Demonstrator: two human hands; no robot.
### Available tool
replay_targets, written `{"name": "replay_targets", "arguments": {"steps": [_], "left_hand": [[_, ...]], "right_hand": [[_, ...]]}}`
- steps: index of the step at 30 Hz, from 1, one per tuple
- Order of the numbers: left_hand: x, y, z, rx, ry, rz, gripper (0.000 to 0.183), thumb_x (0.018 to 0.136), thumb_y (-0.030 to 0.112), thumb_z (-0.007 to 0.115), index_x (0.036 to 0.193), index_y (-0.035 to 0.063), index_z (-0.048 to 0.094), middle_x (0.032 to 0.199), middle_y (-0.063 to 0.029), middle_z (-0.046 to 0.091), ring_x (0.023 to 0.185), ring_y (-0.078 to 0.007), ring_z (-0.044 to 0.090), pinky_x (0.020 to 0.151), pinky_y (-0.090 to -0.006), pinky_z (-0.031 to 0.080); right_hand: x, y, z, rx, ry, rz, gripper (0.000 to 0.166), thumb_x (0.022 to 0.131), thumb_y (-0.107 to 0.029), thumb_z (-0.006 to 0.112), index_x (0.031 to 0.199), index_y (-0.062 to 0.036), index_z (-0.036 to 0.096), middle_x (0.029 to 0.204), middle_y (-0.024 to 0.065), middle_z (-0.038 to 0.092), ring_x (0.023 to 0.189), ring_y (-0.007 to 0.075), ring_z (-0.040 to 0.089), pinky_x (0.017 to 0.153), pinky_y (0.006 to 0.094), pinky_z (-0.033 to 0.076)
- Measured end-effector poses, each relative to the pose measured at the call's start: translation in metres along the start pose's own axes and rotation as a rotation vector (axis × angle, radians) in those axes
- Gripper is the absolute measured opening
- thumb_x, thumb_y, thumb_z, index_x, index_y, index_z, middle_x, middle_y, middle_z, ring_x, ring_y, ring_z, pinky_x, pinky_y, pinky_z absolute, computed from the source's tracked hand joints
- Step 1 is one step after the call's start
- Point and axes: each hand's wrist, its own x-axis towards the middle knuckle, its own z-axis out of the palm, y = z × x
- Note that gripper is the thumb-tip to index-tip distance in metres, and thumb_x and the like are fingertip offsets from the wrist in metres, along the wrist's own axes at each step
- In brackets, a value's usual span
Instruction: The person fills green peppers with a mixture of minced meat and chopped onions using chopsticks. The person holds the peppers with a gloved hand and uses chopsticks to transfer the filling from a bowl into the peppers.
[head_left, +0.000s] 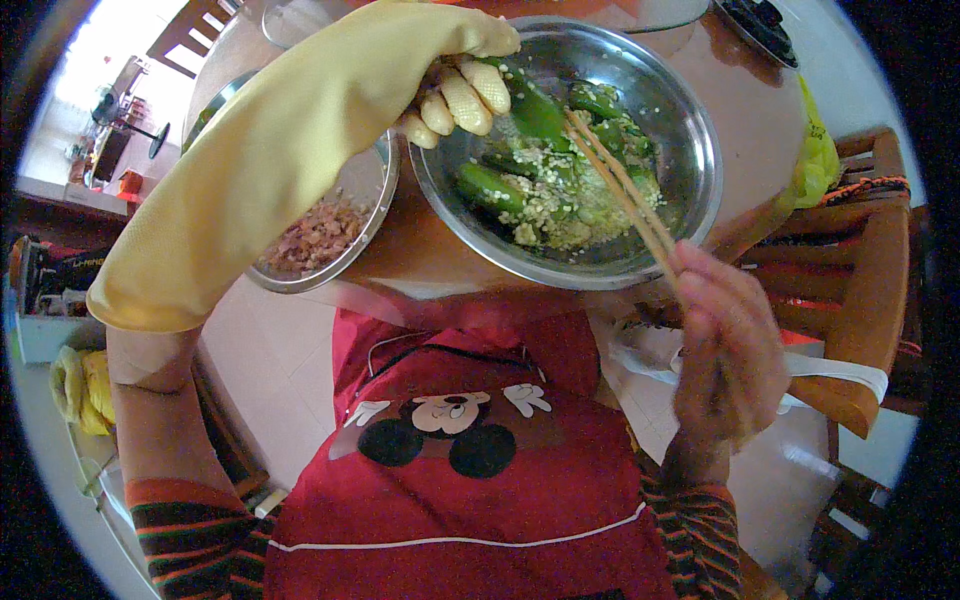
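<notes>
My left hand (454, 94), in a long yellow rubber glove, grips a green pepper (534, 109) over the left rim of a large steel bowl (694, 217). A pair of wooden chopsticks (626, 187) is held in my bare right hand (731, 345), which is slightly blurred; their tips meet the pepper's lower end. Several green peppers lie in the bowl, coated with chopped garlic and whitish grains (555, 217). Under the gloved forearm, a second steel bowl (319, 281) holds chopped pinkish-brown filling (319, 236); the glove hides part of it.
Both bowls stand on a round wooden table (757, 150). A black lid (761, 30) lies at its far right edge, with a glass rim nearer the middle. A wooden chair (862, 300) and a yellow-green plastic bag (817, 154) are at the right.
</notes>
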Motion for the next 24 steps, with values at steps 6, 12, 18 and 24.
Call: {"name": "replay_targets", "arguments": {"steps": [6,12,18,24], "left_hand": [[-0.011,0.007,-0.001,0.046,0.008,0.053,0.045,0.090,0.047,0.061,0.065,0.0094,0.065,0.054,-0.0026,0.056,0.045,-0.0100,0.044,0.046,-0.0260,0.034],[-0.015,0.006,0.005,0.054,0.013,0.084,0.045,0.090,0.046,0.062,0.067,0.0086,0.066,0.055,-0.0034,0.058,0.046,-0.0103,0.047,0.046,-0.0257,0.035],[-0.018,0.003,0.004,0.030,-0.010,0.109,0.044,0.091,0.045,0.062,0.067,0.0082,0.067,0.055,-0.0039,0.059,0.046,-0.0105,0.049,0.046,-0.0254,0.036],[-0.025,0.000,0.014,0.006,-0.019,0.142,0.044,0.092,0.044,0.062,0.068,0.0077,0.068,0.056,-0.0043,0.060,0.047,-0.0108,0.051,0.046,-0.0252,0.036]], "right_hand": [[0.001,0.016,-0.029,0.365,0.179,0.234,0.025,0.099,-0.014,0.052,0.109,0.0053,0.064,0.116,0.0281,0.065,0.103,0.0325,0.067,0.091,0.0430,0.054],[0.015,0.008,-0.018,0.388,0.226,0.250,0.025,0.099,-0.010,0.048,0.115,0.0050,0.062,0.119,0.0289,0.063,0.101,0.0316,0.067,0.093,0.0425,0.054],[0.012,0.018,-0.037,0.364,0.261,0.242,0.024,0.099,-0.009,0.047,0.113,0.0043,0.061,0.119,0.0286,0.064,0.103,0.0324,0.067,0.093,0.0432,0.054],[0.030,0.021,-0.008,0.400,0.214,0.206,0.030,0.102,-0.026,0.051,0.107,0.0022,0.061,0.114,0.0319,0.065,0.098,0.0360,0.069,0.081,0.0362,0.059]]}}
